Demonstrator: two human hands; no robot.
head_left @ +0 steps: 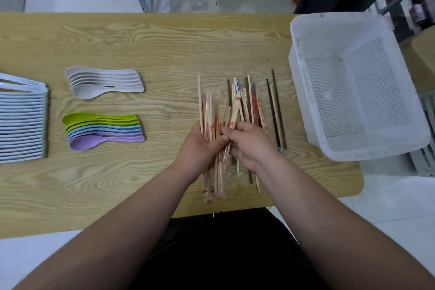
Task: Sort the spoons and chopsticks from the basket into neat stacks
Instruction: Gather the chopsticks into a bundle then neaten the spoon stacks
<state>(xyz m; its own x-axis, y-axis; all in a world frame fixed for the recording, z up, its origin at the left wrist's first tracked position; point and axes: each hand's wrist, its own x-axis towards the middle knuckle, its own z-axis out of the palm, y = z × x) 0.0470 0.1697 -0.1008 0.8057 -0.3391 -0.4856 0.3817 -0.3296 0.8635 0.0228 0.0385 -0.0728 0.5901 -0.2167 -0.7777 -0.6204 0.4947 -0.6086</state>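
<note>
Two bare forearms reach over the near edge of the wooden table (141,42) and meet just left of the white plastic basket (306,92), above a dark lap. The left hand (200,146) has its fingers (219,142) curled round a bundle of chopsticks (213,179), most of them in clear wrappers printed in red, with the bundle's lower ends fanned toward the near edge. The right hand (249,146), touching the left, pinches one wrapped chopstick (233,115) between thumb and forefinger where it leans against the bundle; its other fingers are bent beneath, and what they hold cannot be told. Beyond both hands, between them and the basket, a loose pile of chopsticks (249,101) lies on the wood, pale sticks, red-wrapped ones and a few brown ones crossing each other. Nearer the basket, just beside its left wall, lie two long dark chopsticks (275,110) with a pale one between them, roughly parallel. The basket itself, its walls and floor perforated, stands at the right end of the table. Well away from the basket, on the left half of the table, are two nested stacks: pale grey spoons (103,85) at the far side and coloured spoons (103,129), green, blue and purple, at the near side. Farthest from the basket, at the left edge, a long row of white pieces (23,120) is packed tight; their kind is unclear.
</note>
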